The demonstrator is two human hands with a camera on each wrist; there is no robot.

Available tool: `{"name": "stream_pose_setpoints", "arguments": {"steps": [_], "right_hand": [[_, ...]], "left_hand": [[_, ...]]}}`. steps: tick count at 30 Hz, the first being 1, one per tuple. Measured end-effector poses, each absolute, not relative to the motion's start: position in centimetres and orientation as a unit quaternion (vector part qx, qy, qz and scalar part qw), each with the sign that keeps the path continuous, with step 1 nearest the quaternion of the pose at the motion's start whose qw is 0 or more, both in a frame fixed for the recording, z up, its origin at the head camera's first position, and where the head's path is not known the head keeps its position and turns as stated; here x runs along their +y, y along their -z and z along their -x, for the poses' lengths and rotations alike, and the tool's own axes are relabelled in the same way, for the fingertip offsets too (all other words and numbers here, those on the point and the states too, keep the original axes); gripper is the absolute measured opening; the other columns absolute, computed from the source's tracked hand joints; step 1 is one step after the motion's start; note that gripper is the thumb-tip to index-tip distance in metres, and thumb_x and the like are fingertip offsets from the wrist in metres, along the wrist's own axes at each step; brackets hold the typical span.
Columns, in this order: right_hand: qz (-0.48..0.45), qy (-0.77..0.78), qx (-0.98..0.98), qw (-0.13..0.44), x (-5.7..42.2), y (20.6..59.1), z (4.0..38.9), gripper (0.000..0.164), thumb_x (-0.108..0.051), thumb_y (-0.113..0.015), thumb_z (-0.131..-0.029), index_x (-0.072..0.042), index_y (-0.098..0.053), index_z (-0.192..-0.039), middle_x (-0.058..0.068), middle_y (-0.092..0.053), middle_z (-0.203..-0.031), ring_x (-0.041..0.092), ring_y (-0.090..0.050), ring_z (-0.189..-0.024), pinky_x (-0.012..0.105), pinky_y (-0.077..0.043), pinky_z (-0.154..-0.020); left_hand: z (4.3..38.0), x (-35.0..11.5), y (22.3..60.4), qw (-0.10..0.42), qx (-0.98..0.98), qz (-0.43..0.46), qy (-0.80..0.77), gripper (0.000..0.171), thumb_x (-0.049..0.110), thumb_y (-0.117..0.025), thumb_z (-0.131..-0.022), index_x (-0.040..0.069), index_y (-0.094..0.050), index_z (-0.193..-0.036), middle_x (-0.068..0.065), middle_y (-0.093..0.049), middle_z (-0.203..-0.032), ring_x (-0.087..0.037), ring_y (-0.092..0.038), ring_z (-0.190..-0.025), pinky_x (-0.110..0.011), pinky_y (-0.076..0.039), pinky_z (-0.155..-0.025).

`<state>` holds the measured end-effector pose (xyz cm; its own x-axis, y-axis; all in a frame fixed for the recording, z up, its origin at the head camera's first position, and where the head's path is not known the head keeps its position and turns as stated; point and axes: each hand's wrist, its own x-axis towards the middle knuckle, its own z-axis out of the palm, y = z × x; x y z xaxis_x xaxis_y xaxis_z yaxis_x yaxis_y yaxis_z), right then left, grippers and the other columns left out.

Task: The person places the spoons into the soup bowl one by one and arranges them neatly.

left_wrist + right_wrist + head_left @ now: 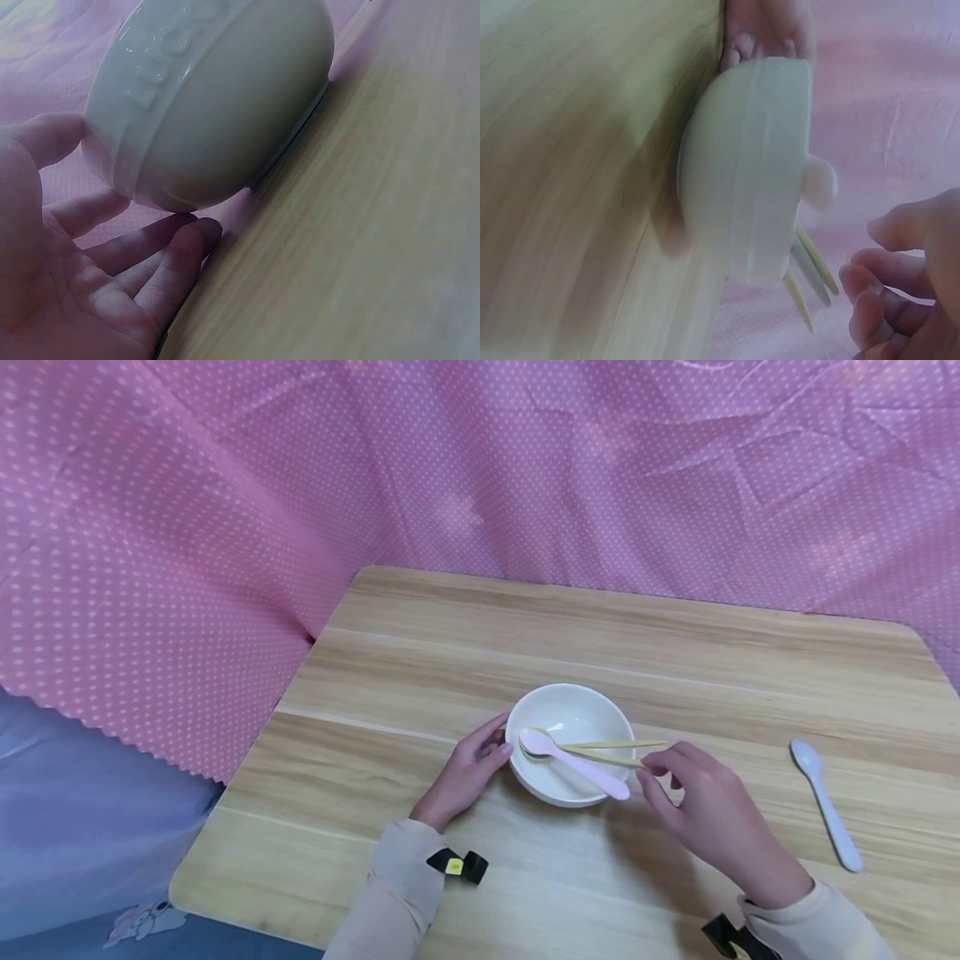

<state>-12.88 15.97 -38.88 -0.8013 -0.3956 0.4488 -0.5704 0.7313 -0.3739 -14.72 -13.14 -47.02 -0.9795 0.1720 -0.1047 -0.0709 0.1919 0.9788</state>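
Observation:
A white bowl [567, 797] stands upright on the wooden table. My left hand [468, 777] is at its left side; in the left wrist view the thumb touches the rim and fingers support the wall, with raised lettering on the bowl [217, 127]. A pink spoon [577, 766] lies across the bowl, its handle over the near right rim. Two slim yellow handles [618, 744] extend past the right rim; their other ends are partly hidden by the spoon. My right hand [708, 802] is beside the handle ends, fingers loosely bent, and a small gap shows in the right wrist view.
A light blue spoon [827, 806] lies on the table [450, 635] to the right of my right hand. Pink dotted cloth [480, 468] hangs behind the table and along its left side. Blue fabric [82, 827] shows beyond the left edge.

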Motion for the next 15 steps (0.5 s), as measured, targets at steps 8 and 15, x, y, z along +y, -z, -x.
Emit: {"name": "stream_pose_setpoints", "arguments": {"steps": [8, 15], "right_hand": [[-0.237, -0.254, -0.921, 0.176, 17.3, 39.3, 12.4, 0.01, -0.008, -0.071, -0.075, -0.013, -0.07, -0.083, -0.009, -0.06, -0.076, 0.01, -0.05, -0.065, 0.021, -0.045, -0.051], [-0.217, -0.253, -0.925, 0.181, 18.2, 40.0, 12.1, 0.008, -0.009, -0.072, -0.075, -0.012, -0.07, -0.083, -0.008, -0.059, -0.073, 0.01, -0.051, -0.064, 0.024, -0.046, -0.051]], "left_hand": [[15.0, -13.1, 46.8, 0.106, 0.761, -0.031, -0.639, 0.051, 0.018, -0.051, -0.097, 0.015, -0.035, -0.146, -0.013, -0.05, -0.137, -0.023, -0.047, -0.128, -0.033, -0.037, -0.109], [14.8, -13.0, 46.7, 0.103, 0.763, -0.027, -0.638, 0.05, 0.027, -0.052, -0.097, 0.021, -0.038, -0.144, -0.008, -0.052, -0.134, -0.018, -0.048, -0.126, -0.031, -0.038, -0.108]]}}
